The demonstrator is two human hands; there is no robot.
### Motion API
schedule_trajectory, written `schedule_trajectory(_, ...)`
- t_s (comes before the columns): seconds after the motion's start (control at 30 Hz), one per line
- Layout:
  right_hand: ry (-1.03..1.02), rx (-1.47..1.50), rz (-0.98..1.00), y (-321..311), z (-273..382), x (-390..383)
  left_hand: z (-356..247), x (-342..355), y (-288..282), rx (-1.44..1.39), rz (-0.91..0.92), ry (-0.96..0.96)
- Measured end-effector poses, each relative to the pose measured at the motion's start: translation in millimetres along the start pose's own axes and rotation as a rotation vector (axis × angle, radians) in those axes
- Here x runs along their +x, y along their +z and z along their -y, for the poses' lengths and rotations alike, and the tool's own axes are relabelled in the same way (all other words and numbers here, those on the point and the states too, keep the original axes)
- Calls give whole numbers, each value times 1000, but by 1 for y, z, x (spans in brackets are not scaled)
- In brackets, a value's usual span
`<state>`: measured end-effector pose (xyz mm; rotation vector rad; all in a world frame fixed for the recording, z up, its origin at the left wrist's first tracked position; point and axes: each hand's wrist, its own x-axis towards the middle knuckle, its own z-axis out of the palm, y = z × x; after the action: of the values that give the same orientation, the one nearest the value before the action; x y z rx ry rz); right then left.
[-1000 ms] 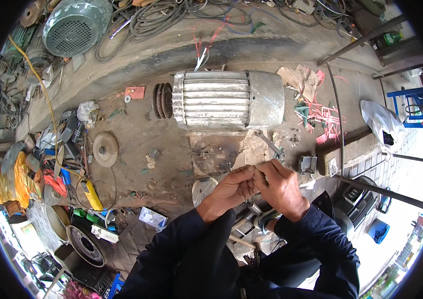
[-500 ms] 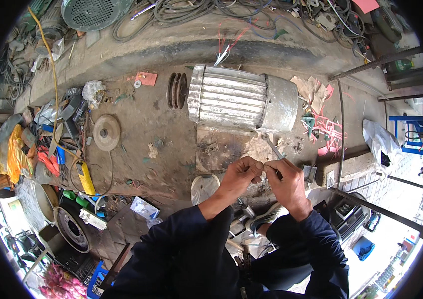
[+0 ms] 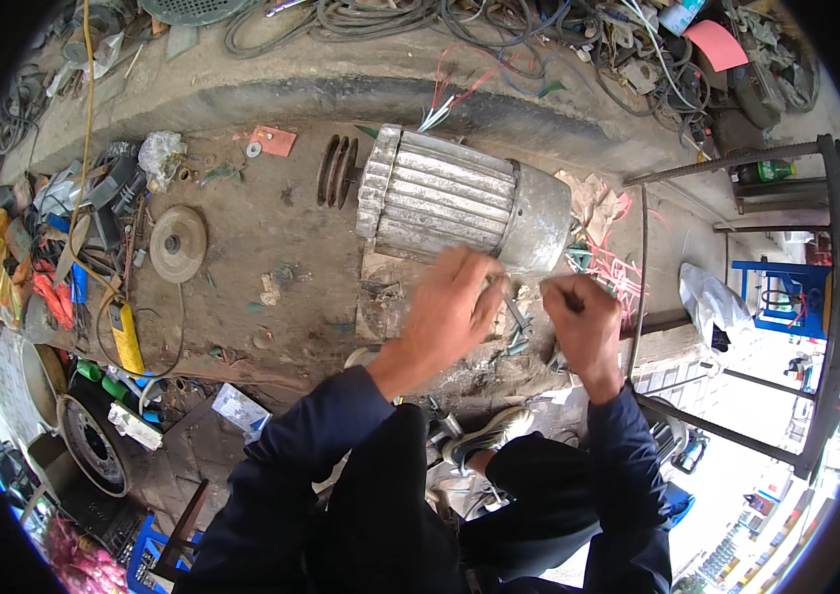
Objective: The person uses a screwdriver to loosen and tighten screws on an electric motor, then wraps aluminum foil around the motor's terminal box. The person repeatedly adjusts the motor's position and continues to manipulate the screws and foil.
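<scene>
A: Where is the work placed?

B: The finned electric motor (image 3: pixel 445 193) is set on the dirt-covered surface (image 3: pixel 271 233) just beyond the hands, with its grooved pulley (image 3: pixel 338 172) turned to the left. Red and white leads (image 3: pixel 437 113) are seen at its far side.

A: And how are the hands held?

B: The left hand (image 3: pixel 445 305) is held over the motor's near edge with its fingers bent; whether the casing is touched cannot be told. The right hand (image 3: pixel 583 317) is held apart from it, near the motor's right end, thumb and fingertips drawn together. Whether anything thin is pinched in either hand cannot be told.

A: How is this best done?

B: Fine fingertip work seems to be in hand, so a light pinch and steady wrists are probably called for. The wrench (image 3: pixel 518 319) between the hands is best not knocked, nor the pink wire scraps (image 3: pixel 621 277) snagged.
</scene>
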<state>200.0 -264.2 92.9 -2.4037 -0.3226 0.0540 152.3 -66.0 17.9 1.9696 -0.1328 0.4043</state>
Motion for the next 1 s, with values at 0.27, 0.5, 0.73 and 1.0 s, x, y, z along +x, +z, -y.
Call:
schedule_trajectory(0.27, -455, -256, -34, 30, -9, 87, 30, 52, 3, 441, -105, 128)
schedule_trajectory(0.5, -530, -459, 65, 35, -5, 94, 37, 48, 15, 454, -123, 63)
schedule_trajectory(0.73, -442, -456, 205, 29, 6, 112, 36, 47, 12, 433, -126, 58)
schedule_trajectory(1.0, -103, -250, 253, 28, 13, 113, 36, 47, 10, 427, -126, 49)
